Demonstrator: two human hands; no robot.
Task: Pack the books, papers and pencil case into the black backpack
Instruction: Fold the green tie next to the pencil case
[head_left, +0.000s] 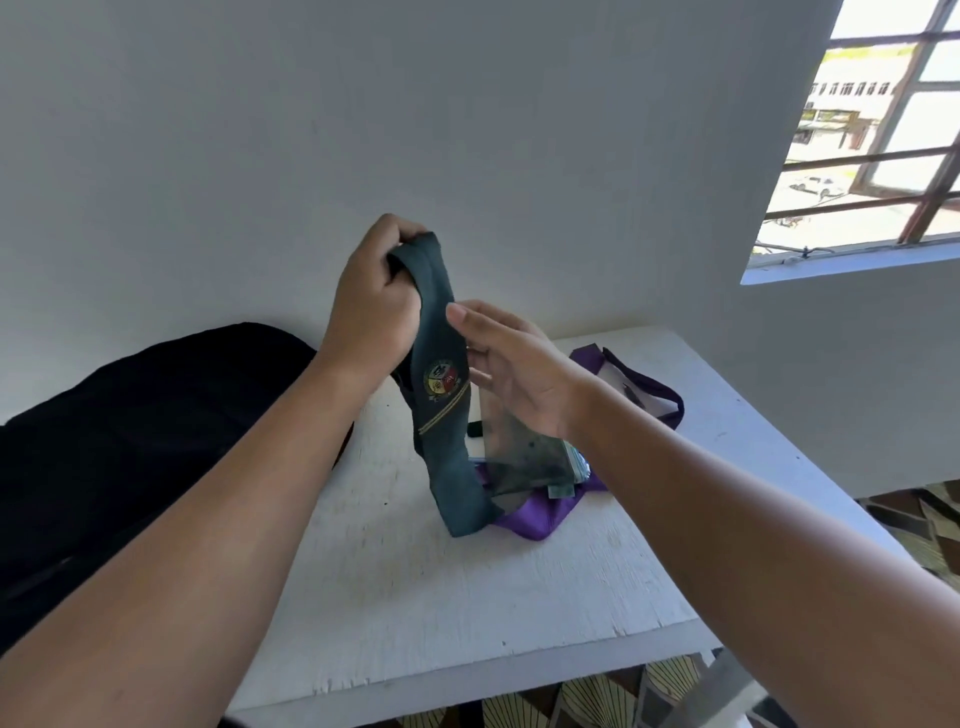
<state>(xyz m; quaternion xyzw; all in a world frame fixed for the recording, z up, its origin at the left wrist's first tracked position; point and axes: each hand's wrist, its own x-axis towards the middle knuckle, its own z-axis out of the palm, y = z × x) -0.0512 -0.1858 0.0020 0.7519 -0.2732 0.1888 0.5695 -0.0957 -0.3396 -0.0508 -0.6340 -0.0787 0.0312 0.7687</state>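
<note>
That dark green crested necktie (444, 395) looks light and floppy, left hand (371, 306) clenched round its 12 o'clock end, right hand (511, 371) loose-fingered beside it, so I'd fold it first.

You see a dark green tie (447, 415) with a red, yellow and green crest and thin gold diagonal stripes, a black backpack (130, 441), a purple bag (530, 519), a white table (467, 597) and a pale grey wall (363, 130).
</note>
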